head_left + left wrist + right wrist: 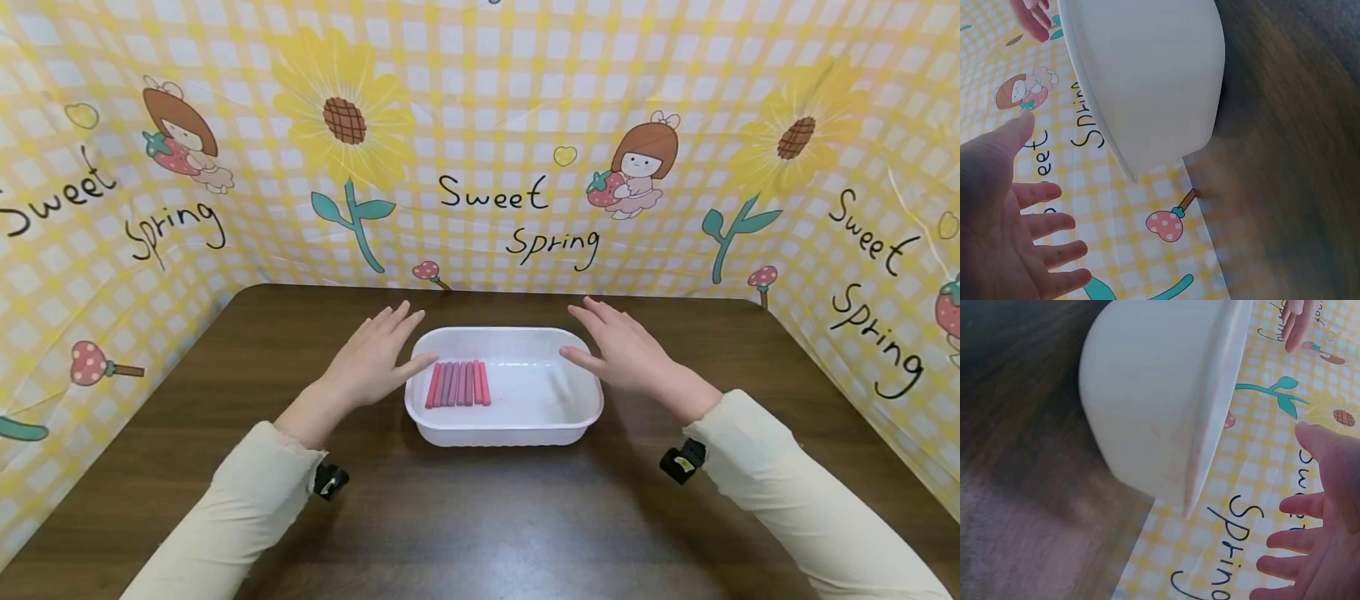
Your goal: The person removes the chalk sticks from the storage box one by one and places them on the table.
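A white rectangular tub with rounded corners stands on the table. Along its left side, inside, lies a row of several pink and purple sticks, side by side; they look like chalk or crayons. My left hand hovers by the tub's left end, fingers spread and straight, holding nothing. On the opposite end my right hand is held the same way, with its thumb near the rim. Both wrist views show the tub's outer wall beside the extended fingers, with a gap between. The sticks are hidden in the wrist views.
The dark brown wooden table runs under the tub. A yellow checked cloth with sunflowers and lettering rises along the table's back and sides. Black wrist cameras sit at both cuffs.
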### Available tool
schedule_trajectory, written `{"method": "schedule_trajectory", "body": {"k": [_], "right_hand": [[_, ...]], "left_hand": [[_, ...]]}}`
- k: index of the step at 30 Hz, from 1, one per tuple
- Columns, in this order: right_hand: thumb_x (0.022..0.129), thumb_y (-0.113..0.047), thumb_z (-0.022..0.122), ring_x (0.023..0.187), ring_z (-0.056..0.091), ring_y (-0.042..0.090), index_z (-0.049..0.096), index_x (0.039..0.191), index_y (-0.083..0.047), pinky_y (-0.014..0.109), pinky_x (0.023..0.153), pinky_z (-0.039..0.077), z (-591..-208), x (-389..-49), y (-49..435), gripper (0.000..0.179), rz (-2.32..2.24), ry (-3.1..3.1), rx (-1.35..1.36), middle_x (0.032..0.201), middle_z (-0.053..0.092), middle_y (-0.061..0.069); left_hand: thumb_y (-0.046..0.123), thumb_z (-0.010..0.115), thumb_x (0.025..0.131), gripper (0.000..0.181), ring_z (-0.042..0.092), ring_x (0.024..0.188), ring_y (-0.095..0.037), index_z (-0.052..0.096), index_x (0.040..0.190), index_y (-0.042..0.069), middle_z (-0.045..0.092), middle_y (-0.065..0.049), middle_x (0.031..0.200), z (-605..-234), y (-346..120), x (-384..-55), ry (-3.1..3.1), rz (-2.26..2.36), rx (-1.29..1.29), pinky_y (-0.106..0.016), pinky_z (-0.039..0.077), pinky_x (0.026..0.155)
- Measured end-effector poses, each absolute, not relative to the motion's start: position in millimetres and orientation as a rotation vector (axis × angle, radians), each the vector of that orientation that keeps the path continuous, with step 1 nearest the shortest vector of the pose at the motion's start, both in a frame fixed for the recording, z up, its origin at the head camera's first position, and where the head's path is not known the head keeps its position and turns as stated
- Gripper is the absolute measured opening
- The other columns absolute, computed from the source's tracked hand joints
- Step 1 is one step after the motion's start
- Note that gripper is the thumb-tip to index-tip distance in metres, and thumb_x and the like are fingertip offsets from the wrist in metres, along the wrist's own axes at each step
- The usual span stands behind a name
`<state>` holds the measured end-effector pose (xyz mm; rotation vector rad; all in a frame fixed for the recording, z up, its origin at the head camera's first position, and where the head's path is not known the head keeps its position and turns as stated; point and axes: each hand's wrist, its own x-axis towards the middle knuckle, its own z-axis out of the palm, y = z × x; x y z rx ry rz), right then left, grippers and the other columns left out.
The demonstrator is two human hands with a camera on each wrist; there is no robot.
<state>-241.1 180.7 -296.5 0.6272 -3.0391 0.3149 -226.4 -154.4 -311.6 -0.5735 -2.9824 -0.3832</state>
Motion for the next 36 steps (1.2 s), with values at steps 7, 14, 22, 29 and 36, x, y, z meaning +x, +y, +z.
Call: {"method": "schedule_trajectory", "body": {"k": [7, 14, 22, 29, 36], "right_hand": [[0.092, -0.043, 0.054, 0.127, 0.047, 0.034, 0.048, 0.134, -0.004, 0.051, 0.102, 0.042, -289, -240, 169, 0.058, 0.354, -2.976, 0.726, 0.136, 0.049, 0.017], [0.091, -0.04, 0.056, 0.114, 0.058, 0.028, 0.057, 0.124, -0.005, 0.046, 0.096, 0.048, -285, -242, 156, 0.048, 0.433, -3.013, 0.814, 0.123, 0.061, 0.014], [0.092, -0.034, 0.057, 0.101, 0.063, 0.023, 0.061, 0.118, -0.005, 0.039, 0.088, 0.053, -283, -249, 139, 0.039, 0.535, -3.05, 1.0, 0.11, 0.068, 0.01], [0.092, -0.03, 0.057, 0.095, 0.064, 0.019, 0.064, 0.113, -0.006, 0.033, 0.083, 0.054, -282, -255, 126, 0.032, 0.62, -3.068, 1.121, 0.105, 0.069, 0.008], [0.093, -0.029, 0.056, 0.097, 0.063, 0.02, 0.064, 0.112, -0.008, 0.034, 0.087, 0.054, -284, -263, 118, 0.03, 0.677, -3.128, 1.136, 0.107, 0.068, 0.008]], "left_hand": [[0.044, 0.055, 0.091, 0.062, 0.042, 0.131, -0.039, 0.045, 0.137, 0.004, 0.042, -0.021, 0.144, -311, -160, -227, -2.925, -0.393, -0.573, -0.053, 0.035, 0.108], [0.04, 0.058, 0.09, 0.055, 0.047, 0.128, -0.036, 0.051, 0.132, 0.005, 0.051, -0.019, 0.137, -315, -167, -229, -2.909, -0.481, -0.593, -0.052, 0.04, 0.103], [0.039, 0.06, 0.089, 0.055, 0.044, 0.13, -0.036, 0.053, 0.131, 0.005, 0.048, -0.018, 0.14, -322, -177, -232, -2.929, -0.565, -0.713, -0.053, 0.037, 0.107], [0.042, 0.058, 0.09, 0.056, 0.041, 0.133, -0.037, 0.052, 0.133, 0.007, 0.044, -0.016, 0.144, -328, -183, -232, -2.967, -0.592, -0.758, -0.054, 0.034, 0.108], [0.034, 0.061, 0.089, 0.054, 0.044, 0.131, -0.035, 0.051, 0.133, 0.004, 0.047, -0.015, 0.142, -334, -186, -232, -2.955, -0.612, -0.845, -0.052, 0.036, 0.107]]}}
